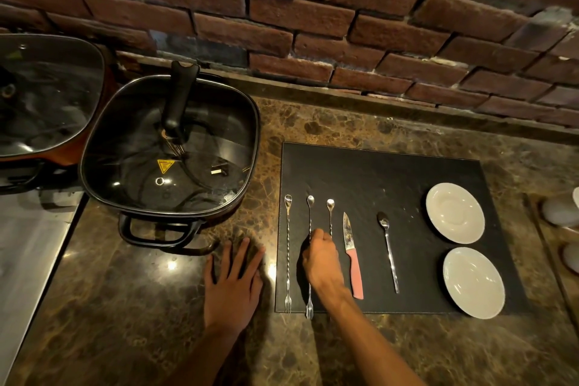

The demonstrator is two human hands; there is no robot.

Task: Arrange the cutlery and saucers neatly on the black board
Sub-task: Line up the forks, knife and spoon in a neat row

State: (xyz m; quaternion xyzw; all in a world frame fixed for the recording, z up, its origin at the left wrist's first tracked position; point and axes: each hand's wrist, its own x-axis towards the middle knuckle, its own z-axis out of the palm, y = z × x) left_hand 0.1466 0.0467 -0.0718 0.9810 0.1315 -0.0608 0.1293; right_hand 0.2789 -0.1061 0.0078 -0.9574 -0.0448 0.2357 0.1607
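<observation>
On the marble counter (156,307), at 3 o'clock of frame centre, lies the black board (391,175), long side running left to right. Three long twisted bar spoons lie on its left part, bowls toward 12 o'clock, fork tips toward 6 o'clock. Left bar spoon (288,254): straight, near the board's left edge, fork tip at the board's near edge. Middle bar spoon (310,216): fork tip overhangs the near edge onto the counter. Third bar spoon (330,213): mostly hidden below its bowl and upper stem by the right hand (319,255).

Right hand: fingers closed around the stem of the middle bar spoon, about mid-length; contact with the third spoon cannot be told. Left hand (233,279): flat on the counter at 9 o'clock of the board, fingers spread, holding nothing.

Pink-handled knife (352,255) lies just right of the right hand, blade toward 12 o'clock. Teaspoon (388,251) is further toward 3 o'clock, slightly tilted. Two white saucers sit at the board's right end: far saucer (455,212), near saucer (473,282), the latter reaching the near edge.

Glass-lidded black pan (170,147) stands on the counter at 10 o'clock of the board; brick wall (313,9) behind.
</observation>
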